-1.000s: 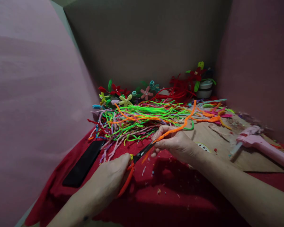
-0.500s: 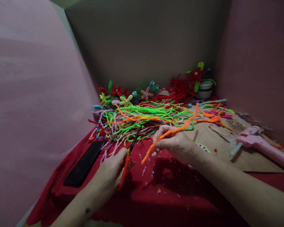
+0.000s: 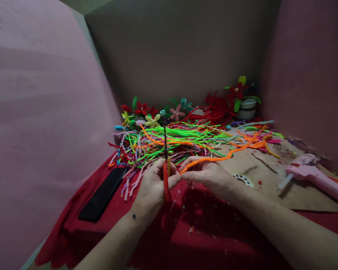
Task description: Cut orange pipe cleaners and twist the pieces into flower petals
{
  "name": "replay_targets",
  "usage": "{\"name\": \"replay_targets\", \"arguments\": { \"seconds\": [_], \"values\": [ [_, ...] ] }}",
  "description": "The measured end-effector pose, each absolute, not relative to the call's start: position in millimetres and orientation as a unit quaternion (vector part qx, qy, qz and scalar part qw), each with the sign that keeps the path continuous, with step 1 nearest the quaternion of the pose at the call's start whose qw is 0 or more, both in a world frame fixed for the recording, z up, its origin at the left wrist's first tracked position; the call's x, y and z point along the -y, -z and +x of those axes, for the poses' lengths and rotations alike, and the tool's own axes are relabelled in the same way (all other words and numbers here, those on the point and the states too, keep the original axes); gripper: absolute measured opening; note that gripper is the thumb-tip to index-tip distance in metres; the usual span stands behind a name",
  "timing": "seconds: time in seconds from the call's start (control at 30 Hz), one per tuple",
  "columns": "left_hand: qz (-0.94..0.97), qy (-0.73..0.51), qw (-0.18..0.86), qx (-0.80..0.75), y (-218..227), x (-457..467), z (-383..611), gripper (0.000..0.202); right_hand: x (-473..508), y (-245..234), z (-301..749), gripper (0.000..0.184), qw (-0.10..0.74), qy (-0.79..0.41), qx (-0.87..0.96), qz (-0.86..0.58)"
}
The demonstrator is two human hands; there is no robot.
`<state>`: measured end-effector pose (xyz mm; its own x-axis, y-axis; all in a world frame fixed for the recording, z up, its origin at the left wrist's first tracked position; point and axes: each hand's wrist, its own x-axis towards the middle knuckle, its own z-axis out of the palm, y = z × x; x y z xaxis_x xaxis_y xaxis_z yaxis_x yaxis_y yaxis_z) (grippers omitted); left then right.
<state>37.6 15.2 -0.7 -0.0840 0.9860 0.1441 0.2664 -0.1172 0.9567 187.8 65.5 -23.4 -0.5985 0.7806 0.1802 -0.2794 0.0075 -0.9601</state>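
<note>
My left hand (image 3: 154,182) is closed around a pair of scissors (image 3: 166,176) with red-orange handles, its dark blades pointing up and away from me. Pinched between the thumb and fingers of my right hand (image 3: 205,174) is an orange pipe cleaner (image 3: 214,159); its long part trails off to the right over the cardboard. The fingertips of both hands meet at the near end of the pipe cleaner, which they hide. Just beyond the hands lies a heap of pipe cleaners (image 3: 180,132) in green, pink, orange and other colours.
A black phone (image 3: 103,195) lies at left on the red cloth (image 3: 214,240). At right, a pink glue gun (image 3: 312,170) and a white perforated disc (image 3: 242,179) rest on cardboard (image 3: 270,191). Pipe-cleaner flowers (image 3: 152,120) and a small pot (image 3: 247,108) stand behind. Pink panels flank both sides.
My left hand has moved right with the scissors, which now point more upright, and meets my right hand. The orange pipe cleaner has swung lower, its near end now hidden at my fingertips.
</note>
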Motion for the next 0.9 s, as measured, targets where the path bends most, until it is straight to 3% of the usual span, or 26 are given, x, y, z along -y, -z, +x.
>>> {"name": "replay_targets", "arguments": {
  "seconds": [0.4,0.9],
  "values": [
    [0.617,-0.480,0.241,-0.575,-1,-5,44,0.019,-62,20,185,0.011,0.416,-0.658,0.590,-0.214],
    [0.639,-0.480,0.209,-0.563,6,-6,44,0.020,-63,27,185,0.011,0.387,-0.745,0.517,-0.166]
  ]
}}
